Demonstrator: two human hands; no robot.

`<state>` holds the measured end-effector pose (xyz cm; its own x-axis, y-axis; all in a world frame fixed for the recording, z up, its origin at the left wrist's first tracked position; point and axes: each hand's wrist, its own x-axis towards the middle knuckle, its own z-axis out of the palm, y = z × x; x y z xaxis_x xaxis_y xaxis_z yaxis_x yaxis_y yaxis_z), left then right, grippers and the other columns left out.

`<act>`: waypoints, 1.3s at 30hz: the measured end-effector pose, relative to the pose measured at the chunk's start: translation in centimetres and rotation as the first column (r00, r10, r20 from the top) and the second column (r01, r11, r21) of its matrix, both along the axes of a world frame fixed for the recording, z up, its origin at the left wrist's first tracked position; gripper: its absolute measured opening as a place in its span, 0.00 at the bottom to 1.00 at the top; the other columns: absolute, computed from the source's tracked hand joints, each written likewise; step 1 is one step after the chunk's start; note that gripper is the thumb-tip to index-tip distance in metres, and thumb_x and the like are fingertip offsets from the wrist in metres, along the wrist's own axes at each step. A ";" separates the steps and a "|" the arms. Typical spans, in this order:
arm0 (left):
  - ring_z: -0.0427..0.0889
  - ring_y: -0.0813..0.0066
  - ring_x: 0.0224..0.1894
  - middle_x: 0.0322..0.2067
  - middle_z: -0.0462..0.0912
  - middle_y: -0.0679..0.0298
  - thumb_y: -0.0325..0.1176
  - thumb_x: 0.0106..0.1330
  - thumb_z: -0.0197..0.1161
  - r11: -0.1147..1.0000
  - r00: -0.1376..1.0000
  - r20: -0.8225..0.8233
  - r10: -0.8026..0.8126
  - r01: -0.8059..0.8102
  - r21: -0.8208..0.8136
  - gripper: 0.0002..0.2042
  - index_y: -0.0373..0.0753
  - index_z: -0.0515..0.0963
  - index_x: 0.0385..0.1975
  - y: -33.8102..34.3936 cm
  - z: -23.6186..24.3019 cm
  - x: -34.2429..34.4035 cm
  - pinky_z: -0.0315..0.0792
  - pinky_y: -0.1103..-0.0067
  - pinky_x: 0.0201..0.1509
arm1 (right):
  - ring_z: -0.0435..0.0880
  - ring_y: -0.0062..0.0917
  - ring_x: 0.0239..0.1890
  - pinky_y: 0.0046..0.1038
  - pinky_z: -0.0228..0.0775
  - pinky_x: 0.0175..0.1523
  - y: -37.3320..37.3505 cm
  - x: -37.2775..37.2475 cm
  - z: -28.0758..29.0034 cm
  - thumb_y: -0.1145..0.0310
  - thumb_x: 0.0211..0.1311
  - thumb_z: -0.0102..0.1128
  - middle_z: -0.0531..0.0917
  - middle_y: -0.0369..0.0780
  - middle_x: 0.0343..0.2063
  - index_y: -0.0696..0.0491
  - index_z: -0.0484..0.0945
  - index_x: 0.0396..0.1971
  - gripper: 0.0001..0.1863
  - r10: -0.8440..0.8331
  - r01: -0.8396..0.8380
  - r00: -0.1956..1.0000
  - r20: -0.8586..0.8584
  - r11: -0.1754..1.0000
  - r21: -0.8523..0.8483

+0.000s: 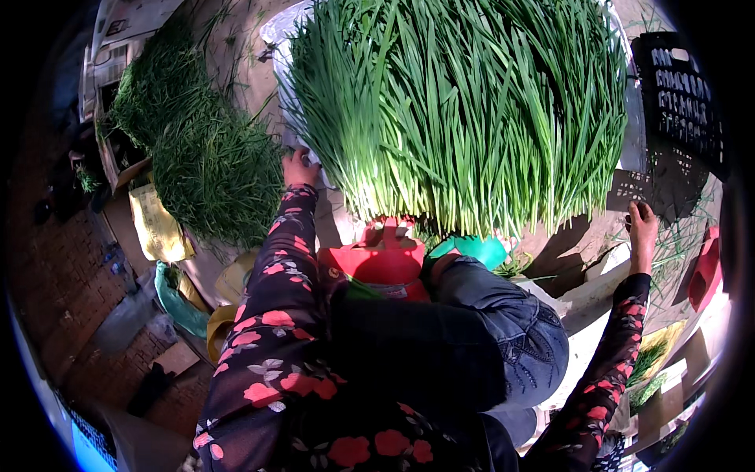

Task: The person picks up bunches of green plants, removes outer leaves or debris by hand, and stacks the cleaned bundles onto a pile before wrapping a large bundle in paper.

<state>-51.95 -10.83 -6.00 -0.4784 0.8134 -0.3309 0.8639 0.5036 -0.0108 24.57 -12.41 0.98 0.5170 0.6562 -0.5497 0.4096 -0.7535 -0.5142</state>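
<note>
A broad heap of green garlic chives lies in front of me, pale stem ends toward me and leaves pointing away. White sheeting shows under its left side. My left hand is at the lower left edge of the heap, fingers curled against the sheeting; whether they grip it is hidden. Well off to the right, my right hand is below the heap's right corner, thumb and fingertips drawn together. Anything between them is too small to make out. Neither hand touches the chive stems visibly.
Loose, darker green trimmings pile up on the left. A black plastic crate stands at the far right. Near my knees are a red container and a green piece. A yellow printed sack lies left, a red object right.
</note>
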 end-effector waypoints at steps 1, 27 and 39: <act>0.78 0.53 0.48 0.45 0.80 0.51 0.35 0.43 0.69 0.980 0.998 0.007 0.067 -0.065 -0.189 0.23 0.38 0.78 0.43 -0.4 -0.2 -0.4 0.72 0.69 0.52 | 0.72 0.13 0.24 0.18 0.66 0.30 0.4 0.3 -0.2 0.63 0.62 0.57 0.77 0.31 0.25 0.58 0.78 0.40 0.14 -0.001 0.001 0.999 0.032 1.000 -0.002; 0.82 0.58 0.37 0.35 0.83 0.55 0.46 0.58 0.60 0.913 0.940 -0.011 -0.340 0.328 -0.241 0.21 0.34 0.76 0.44 0.5 -7.7 -14.4 0.75 0.68 0.40 | 0.80 0.47 0.43 0.38 0.70 0.50 19.0 -0.9 -7.4 0.59 0.46 0.63 0.80 0.56 0.35 0.61 0.76 0.38 0.23 0.087 -0.103 0.912 0.401 0.995 0.017; 0.76 0.37 0.38 0.33 0.77 0.32 0.44 0.64 0.50 0.750 0.817 0.393 0.422 -0.558 0.356 0.25 0.17 0.74 0.32 5.0 -3.0 -0.2 0.66 0.60 0.42 | 0.72 0.14 0.32 0.20 0.66 0.39 13.9 -15.7 -1.4 0.56 0.62 0.58 0.79 0.32 0.30 0.60 0.78 0.41 0.20 -0.165 0.402 0.877 -0.451 0.766 0.502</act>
<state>-52.13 -5.78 -8.99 -0.7969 0.5769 -0.1792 0.4263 0.7473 0.5098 8.83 1.52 -0.44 0.5728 0.7589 -0.3098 -0.0791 -0.3250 -0.9424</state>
